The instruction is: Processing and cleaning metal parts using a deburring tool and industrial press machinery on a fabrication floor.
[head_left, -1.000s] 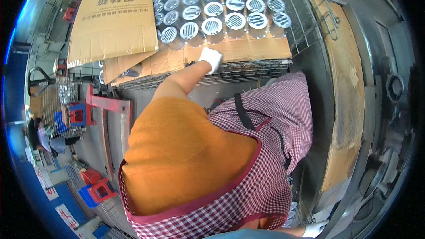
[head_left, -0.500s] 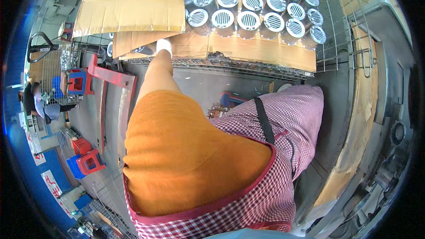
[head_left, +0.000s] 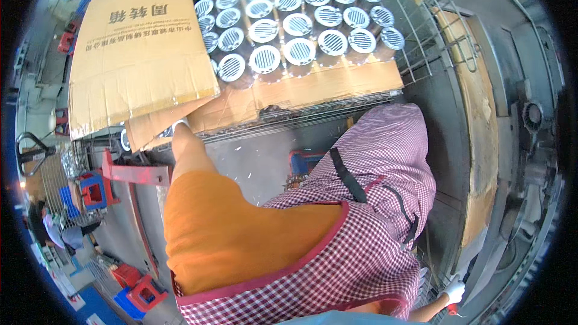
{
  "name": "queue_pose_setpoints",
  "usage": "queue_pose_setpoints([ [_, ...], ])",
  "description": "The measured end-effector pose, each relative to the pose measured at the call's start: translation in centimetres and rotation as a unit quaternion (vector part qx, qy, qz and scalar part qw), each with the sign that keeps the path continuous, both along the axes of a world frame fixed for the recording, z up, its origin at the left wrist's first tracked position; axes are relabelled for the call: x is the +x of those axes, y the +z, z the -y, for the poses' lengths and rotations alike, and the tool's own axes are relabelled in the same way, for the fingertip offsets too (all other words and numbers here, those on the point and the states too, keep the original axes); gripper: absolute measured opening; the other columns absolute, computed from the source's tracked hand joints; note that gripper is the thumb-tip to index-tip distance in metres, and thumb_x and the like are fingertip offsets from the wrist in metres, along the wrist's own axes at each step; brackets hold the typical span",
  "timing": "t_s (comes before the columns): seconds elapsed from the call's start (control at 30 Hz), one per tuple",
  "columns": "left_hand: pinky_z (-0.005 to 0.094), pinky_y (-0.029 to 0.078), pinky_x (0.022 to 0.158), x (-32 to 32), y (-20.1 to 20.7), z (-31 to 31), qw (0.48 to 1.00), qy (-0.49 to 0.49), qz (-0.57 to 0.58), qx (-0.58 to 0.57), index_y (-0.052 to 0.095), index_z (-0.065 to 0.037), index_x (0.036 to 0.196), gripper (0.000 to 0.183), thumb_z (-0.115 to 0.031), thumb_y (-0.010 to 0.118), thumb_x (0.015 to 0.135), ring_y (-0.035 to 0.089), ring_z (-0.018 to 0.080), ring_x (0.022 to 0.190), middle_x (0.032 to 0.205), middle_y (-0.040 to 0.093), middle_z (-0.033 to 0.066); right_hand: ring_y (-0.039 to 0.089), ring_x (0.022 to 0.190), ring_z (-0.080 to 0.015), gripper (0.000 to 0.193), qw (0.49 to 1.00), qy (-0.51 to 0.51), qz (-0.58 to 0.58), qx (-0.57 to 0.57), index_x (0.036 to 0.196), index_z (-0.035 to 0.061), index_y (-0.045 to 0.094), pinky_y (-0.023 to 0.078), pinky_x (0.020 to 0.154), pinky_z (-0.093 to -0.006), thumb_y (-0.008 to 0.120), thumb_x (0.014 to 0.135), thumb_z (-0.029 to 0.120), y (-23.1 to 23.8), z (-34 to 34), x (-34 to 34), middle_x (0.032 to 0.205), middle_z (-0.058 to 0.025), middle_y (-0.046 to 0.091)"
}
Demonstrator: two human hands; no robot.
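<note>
My left hand [head_left: 179, 124], in a white glove, reaches to the cardboard sheet [head_left: 153, 123] at the near left edge of the stack. Its fingers are hidden beneath the sheet, so I cannot see what they hold. Round slotted metal parts [head_left: 265, 59] stand in rows on cardboard beside it, with more shiny parts partly showing under the lifted sheet. Low on the right, my gloved right hand [head_left: 455, 292] is closed on a red-handled tool [head_left: 453, 309] with a thin metal tip.
A large cardboard flap [head_left: 141, 54] lies over the left part of the rows. A wire cage [head_left: 415, 42] edges the stack on the right. A red metal bar [head_left: 135, 173] and red and blue stools [head_left: 144, 295] stand left. Grey machinery [head_left: 533, 117] lines the right; a person [head_left: 60, 229] is far left.
The view has swung, so the stack sits further left and lower. My right hand with the red-handled tool has come into view. My left hand is now more covered by the cardboard sheet.
</note>
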State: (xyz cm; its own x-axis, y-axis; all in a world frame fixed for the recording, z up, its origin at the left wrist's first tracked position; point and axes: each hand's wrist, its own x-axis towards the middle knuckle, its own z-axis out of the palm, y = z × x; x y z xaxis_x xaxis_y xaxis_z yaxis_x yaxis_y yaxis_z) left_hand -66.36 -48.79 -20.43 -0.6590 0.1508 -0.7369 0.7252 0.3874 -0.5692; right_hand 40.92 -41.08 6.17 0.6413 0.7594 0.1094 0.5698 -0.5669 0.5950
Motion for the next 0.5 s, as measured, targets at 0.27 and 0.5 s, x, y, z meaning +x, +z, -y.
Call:
queue_pose_setpoints([
  [0.27,0.0448,0.058,0.08,5.9,6.5,-1.2,0.951,0.295,0.072,-0.056,0.059,-0.006,0.13,0.071,-0.041,0.085,0.074,0.071,0.0299,0.093,0.117,0.069,0.0205,0.071,0.079,-0.0405,0.051,0.998,0.033,0.013,0.045,0.088,0.0082,0.078,0.055,0.071,-0.053,0.056,0.09,0.054,-0.4,0.4,-0.5,0.087,-0.0178,0.074],
  [0.5,0.0357,0.058,0.077,16.3,10.1,-8.7,0.761,0.467,0.389,0.227,0.059,-0.009,0.132,0.069,-0.038,0.087,0.076,0.071,0.0221,0.089,0.111,0.071,0.0116,0.069,0.068,-0.0399,0.052,0.985,0.084,0.065,0.138,0.076,-0.0002,0.076,0.053,0.063,-0.0526,0.062,0.088,0.048,-1.1,0.8,-1.3,0.077,-0.0223,0.071],
])
